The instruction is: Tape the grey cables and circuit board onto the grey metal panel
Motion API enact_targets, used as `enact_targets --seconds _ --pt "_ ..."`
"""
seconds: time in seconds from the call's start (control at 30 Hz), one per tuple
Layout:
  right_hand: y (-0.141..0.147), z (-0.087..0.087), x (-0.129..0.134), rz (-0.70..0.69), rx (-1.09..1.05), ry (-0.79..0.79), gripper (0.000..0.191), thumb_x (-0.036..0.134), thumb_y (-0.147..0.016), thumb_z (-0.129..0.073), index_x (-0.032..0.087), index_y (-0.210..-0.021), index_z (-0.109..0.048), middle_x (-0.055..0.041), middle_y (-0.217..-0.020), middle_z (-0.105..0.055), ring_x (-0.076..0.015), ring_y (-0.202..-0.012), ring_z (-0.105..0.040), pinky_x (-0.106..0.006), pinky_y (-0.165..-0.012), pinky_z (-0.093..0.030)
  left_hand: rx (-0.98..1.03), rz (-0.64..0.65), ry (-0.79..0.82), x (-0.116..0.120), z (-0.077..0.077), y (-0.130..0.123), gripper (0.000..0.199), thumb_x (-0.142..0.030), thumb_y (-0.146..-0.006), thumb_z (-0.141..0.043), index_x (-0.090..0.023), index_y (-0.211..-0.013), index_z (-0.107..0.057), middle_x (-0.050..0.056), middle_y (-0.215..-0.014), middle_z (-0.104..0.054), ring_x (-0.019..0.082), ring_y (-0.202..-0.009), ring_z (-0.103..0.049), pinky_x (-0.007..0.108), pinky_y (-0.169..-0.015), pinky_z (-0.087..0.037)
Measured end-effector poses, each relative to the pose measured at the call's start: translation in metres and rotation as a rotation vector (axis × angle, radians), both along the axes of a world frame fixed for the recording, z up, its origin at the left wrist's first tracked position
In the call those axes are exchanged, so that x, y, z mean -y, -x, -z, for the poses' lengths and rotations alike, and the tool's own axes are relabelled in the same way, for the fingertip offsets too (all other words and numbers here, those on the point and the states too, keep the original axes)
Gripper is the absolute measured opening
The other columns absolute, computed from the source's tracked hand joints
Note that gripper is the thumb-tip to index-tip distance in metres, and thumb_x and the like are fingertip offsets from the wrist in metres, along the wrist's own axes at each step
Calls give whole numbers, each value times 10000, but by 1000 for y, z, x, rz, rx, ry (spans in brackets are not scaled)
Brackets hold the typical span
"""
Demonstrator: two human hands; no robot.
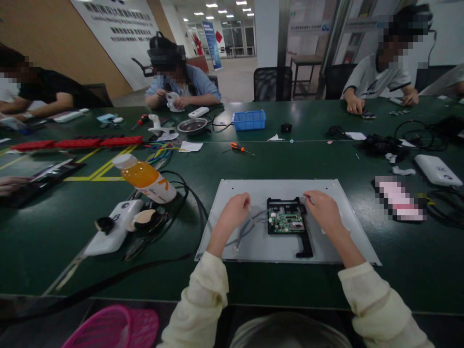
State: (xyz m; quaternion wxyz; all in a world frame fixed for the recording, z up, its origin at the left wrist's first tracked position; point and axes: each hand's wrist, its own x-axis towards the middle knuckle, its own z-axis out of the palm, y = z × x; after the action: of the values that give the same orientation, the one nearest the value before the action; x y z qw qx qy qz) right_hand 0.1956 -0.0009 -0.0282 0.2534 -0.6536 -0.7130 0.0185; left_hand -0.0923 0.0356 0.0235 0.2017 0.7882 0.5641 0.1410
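A grey metal panel (pixel 250 188) lies flat on the green table in front of me. On it sits a black plastic frame (pixel 305 241) with a green circuit board (pixel 284 223) mounted in it. Thin grey cables (pixel 246 229) run from the board's left side across the panel. My left hand (pixel 234 210) is closed above the panel, left of the frame; whatever its fingers hold, if anything, is hidden. Beside the frame's upper right corner, my right hand (pixel 322 208) pinches thumb and finger together. I cannot make out anything between those fingertips, nor whether they touch the frame.
To the left lie an orange drink bottle (pixel 145 176), a white power bank (pixel 116 229) and black cables. An orange-handled screwdriver (pixel 237 147) and a blue basket (pixel 249 120) are farther back. A pink phone-like item (pixel 398 198) lies right. Several people sit around the table.
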Motion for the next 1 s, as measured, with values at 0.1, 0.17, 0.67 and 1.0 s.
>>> enact_targets --seconds 0.1,0.17,0.67,1.0 --pt "0 0 0 1 2 -2 256 169 -906 -454 186 -1020 -683 -66 -1049 -721 -215 -943 -656 -323 -831 -462 79 70 23 -6 -5 -10 217 -35 -756 -491 -184 -872 -597 7 -780 -631 155 -740 -584 250 -699 -431" --pt "1 0 1 -4 1 0 255 166 -904 -458 185 -1023 -683 -67 -1044 -722 -216 -950 -656 -324 -834 -462 127 121 48 -10 -6 -19 227 -31 -743 -489 -185 -868 -599 -1 -786 -638 143 -733 -588 242 -703 -440" --pt "4 -3 1 -27 -13 -8 250 174 -912 -454 183 -1013 -683 -65 -1037 -724 -220 -955 -656 -328 -855 -469 424 99 188 -19 31 -33 164 -90 -701 -540 -185 -835 -549 -4 -777 -639 143 -754 -620 259 -711 -501" --pt "7 0 1 -56 -23 -8 240 205 -919 -463 192 -1012 -684 -62 -1045 -720 -222 -967 -654 -343 -862 -481 540 17 230 -22 40 -35 149 -102 -680 -581 -180 -800 -539 -11 -724 -611 139 -712 -607 260 -692 -485"
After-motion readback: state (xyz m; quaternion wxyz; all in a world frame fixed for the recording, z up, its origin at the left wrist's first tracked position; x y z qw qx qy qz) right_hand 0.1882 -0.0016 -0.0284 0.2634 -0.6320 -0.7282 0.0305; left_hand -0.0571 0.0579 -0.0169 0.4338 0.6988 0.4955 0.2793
